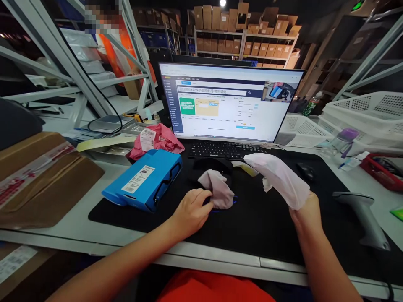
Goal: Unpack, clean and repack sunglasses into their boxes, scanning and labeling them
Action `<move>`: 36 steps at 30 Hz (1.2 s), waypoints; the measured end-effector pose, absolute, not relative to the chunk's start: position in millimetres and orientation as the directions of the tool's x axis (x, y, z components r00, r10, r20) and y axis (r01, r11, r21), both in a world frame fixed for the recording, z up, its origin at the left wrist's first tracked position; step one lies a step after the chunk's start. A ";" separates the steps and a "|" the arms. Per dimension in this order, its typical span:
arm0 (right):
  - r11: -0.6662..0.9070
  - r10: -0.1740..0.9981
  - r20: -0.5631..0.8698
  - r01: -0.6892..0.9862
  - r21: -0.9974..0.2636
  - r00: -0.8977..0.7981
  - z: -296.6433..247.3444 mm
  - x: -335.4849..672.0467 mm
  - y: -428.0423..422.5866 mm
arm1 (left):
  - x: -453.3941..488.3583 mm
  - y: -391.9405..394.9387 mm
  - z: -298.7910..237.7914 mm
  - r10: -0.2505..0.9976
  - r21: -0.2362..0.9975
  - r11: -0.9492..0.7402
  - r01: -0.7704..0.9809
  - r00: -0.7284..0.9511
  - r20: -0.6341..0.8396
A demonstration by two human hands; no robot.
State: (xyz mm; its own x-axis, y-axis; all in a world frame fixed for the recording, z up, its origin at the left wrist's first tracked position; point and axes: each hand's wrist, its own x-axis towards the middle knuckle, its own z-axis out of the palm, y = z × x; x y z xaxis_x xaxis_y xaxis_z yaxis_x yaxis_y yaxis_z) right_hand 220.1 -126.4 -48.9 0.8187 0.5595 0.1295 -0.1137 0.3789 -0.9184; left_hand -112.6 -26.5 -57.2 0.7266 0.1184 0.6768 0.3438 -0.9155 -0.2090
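My left hand (192, 211) is closed, thumb and fingers pinching the edge of a crumpled grey-pink cloth (220, 191) above the black desk mat. Just behind that cloth lies a black rounded item (209, 165), partly covered, possibly a case. On the right, my right hand (307, 214) grips the lower end of a pale pinkish-white pouch (277, 174), raised over the mat and tilted to the upper left. What the pouch contains, if anything, is hidden. A blue box (146, 172) with a white label and a picture of glasses rests left of my left hand.
A keyboard (220, 149) and a monitor (226, 102) stand behind the mat. Right of my right hand are a barcode scanner (362, 214), a mouse (305, 171) and white baskets (368, 109). A cardboard box (40, 180) and a pink bag (160, 140) occupy the left. A person stands beyond the frame.
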 end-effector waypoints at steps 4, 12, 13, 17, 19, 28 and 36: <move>0.373 0.545 0.157 -0.070 -0.925 0.824 -49.1 216.8 -123.6 | -110.0 -54.0 -70.7 0.365 -0.028 -0.877 0.479 0.704 0.609; 0.373 0.556 0.216 -0.009 -0.928 0.803 -48.4 208.9 -124.3 | -67.4 -48.5 -67.9 0.649 0.040 -0.755 0.654 0.738 0.187; 0.370 0.554 0.209 -0.013 -0.929 0.806 -48.9 209.2 -124.6 | -63.5 -44.7 -64.9 0.670 0.079 -0.741 0.666 0.729 0.141; 0.341 0.585 0.187 -0.030 -0.940 0.789 -48.1 214.5 -125.1 | -58.6 -35.5 -52.9 0.708 0.191 -0.699 0.690 0.704 0.047; 0.312 0.640 0.177 -0.043 -0.949 0.748 -45.4 218.1 -125.4 | -62.6 -35.6 -46.5 0.726 0.223 -0.678 0.701 0.685 0.055; 0.072 0.923 0.020 -0.121 -0.990 0.385 -48.3 209.3 -142.2 | -82.8 -61.9 -39.2 0.818 0.219 -0.575 0.788 0.556 0.149; 0.006 0.898 0.011 0.012 -1.000 0.439 -55.3 206.9 -144.3 | -93.5 -82.8 -62.2 0.601 -0.114 -0.757 0.643 0.754 0.265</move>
State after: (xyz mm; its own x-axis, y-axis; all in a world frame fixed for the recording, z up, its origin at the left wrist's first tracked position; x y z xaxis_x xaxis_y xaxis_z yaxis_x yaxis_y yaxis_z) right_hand 206.9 -144.3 -55.3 0.4390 0.8984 0.0108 0.0119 0.0062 -0.9999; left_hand -93.5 -82.8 -62.2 0.7541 0.6008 0.2655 0.6434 -0.7570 -0.1144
